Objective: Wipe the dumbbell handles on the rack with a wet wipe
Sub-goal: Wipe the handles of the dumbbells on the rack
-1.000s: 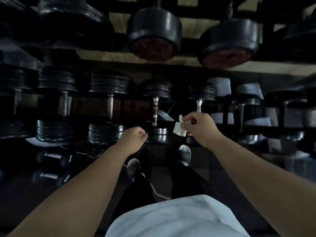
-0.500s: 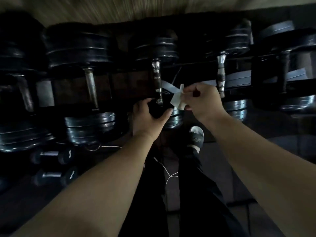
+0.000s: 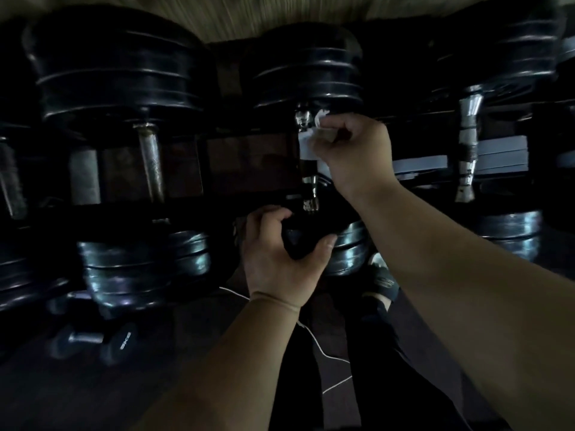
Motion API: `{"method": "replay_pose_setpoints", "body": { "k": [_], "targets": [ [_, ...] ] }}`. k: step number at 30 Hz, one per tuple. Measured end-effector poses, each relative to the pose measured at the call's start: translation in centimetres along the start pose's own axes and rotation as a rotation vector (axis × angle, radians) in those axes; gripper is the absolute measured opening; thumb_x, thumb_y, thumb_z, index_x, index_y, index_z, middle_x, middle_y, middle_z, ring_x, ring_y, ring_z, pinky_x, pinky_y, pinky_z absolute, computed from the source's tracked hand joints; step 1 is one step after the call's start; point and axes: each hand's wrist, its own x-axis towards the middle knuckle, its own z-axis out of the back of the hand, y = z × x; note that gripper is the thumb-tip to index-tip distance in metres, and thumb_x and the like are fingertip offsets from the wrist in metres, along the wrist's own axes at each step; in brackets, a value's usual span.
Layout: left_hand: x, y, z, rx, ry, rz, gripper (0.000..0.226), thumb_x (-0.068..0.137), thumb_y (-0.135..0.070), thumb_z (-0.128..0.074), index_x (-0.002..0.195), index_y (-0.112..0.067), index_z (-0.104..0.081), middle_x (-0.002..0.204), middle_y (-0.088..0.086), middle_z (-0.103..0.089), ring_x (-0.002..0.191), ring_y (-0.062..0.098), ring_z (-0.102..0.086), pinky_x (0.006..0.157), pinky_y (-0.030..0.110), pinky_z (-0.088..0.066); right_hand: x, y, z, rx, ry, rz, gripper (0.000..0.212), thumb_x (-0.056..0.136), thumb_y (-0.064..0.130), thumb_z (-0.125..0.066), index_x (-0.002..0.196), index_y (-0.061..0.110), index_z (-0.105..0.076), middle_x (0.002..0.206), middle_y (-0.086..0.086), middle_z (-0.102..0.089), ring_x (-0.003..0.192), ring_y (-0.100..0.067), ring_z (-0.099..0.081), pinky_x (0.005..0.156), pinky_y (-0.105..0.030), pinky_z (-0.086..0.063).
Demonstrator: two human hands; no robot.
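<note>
Pinches a crumpled white wet wipe in the curled fingers of the right hand, pressing it on the far part of a slim chrome handle, just near of the far stack of black plates. Clamps the left hand round the near dark head of the same black plate-loaded dumbbell, thumb on the right side and fingers over the left, seemingly to steady it.

Sits mid-row on the dark rack, between a thicker dull-barred dumbbell on the left and a bright chrome-handled dumbbell on the right, well apart from both.

Runs far to near, with the handle's long axis pointing almost straight at the person. Leaves the bare stretch of handle near of the wipe, between the two hands. Probably calls for a stroke along that axis, from the far end toward the left hand, by the right hand alone. Cannot tell whether the wipe wraps fully round the bar, given dim light and blur.

Shows also, on the floor near left, a small dark hex dumbbell, and a thin white cable between the legs.
</note>
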Motion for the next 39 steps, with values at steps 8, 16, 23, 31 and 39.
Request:
{"method": "replay_pose_setpoints", "body": {
  "k": [8, 16, 23, 31, 39],
  "targets": [
    [0.0, -0.3, 0.2, 0.014, -0.005, 0.003, 0.065, 0.069, -0.064, -0.069, 0.108, -0.012, -0.065, 0.114, -0.001, -0.057, 0.106, 0.019, -0.058, 0.094, 0.041, -0.05, -0.7, -0.3, 0.1, -0.195, 0.039, 0.153, 0.025, 0.09, 0.015, -0.074, 0.114, 0.022, -0.074, 0.116, 0.011, -0.067, 0.1, 0.001, -0.062, 0.077, -0.001, -0.045],
    [-0.1, -0.1, 0.0, 0.017, -0.027, -0.027, 0.061, 0.071, -0.066, -0.068, 0.109, -0.019, -0.06, 0.115, 0.004, -0.058, 0.106, 0.024, -0.06, 0.09, 0.049, -0.053, -1.4, -0.6, 1.9, -0.293, 0.116, 0.214, 0.016, 0.086, 0.017, -0.079, 0.101, 0.019, -0.076, 0.096, 0.012, -0.071, 0.086, 0.0, -0.067, 0.079, -0.017, -0.054],
    [-0.1, -0.1, 0.1, 0.01, -0.007, -0.014, 0.061, 0.071, -0.065, -0.068, 0.11, -0.019, -0.06, 0.116, 0.005, -0.057, 0.107, 0.026, -0.06, 0.091, 0.05, -0.053, -1.1, -1.1, 0.1, -0.277, 0.013, 0.433, 0.029, 0.088, 0.01, -0.073, 0.117, 0.013, -0.073, 0.118, 0.001, -0.068, 0.104, -0.001, -0.061, 0.085, -0.001, -0.042],
    [-0.1, 0.0, 0.3, -0.008, -0.004, -0.042, 0.054, 0.072, -0.066, -0.068, 0.11, -0.031, -0.052, 0.117, 0.006, -0.057, 0.108, 0.026, -0.06, 0.091, 0.05, -0.054, -0.3, -1.3, 1.5, -0.38, 0.133, 0.602, 0.027, 0.087, 0.008, -0.075, 0.115, 0.012, -0.072, 0.11, -0.001, -0.071, 0.102, -0.004, -0.065, 0.088, -0.015, -0.052],
    [-0.1, 0.4, -0.1, 0.001, -0.034, -0.08, 0.057, 0.074, -0.068, -0.066, 0.111, -0.027, -0.051, 0.117, 0.007, -0.058, 0.103, 0.026, -0.061, 0.084, 0.046, -0.055, -0.1, -2.0, 0.4, -0.413, 0.047, 0.732, 0.024, 0.086, 0.013, -0.077, 0.107, 0.003, -0.074, 0.107, -0.01, -0.068, 0.095, -0.013, -0.065, 0.084, -0.005, -0.046]
  ]
}}
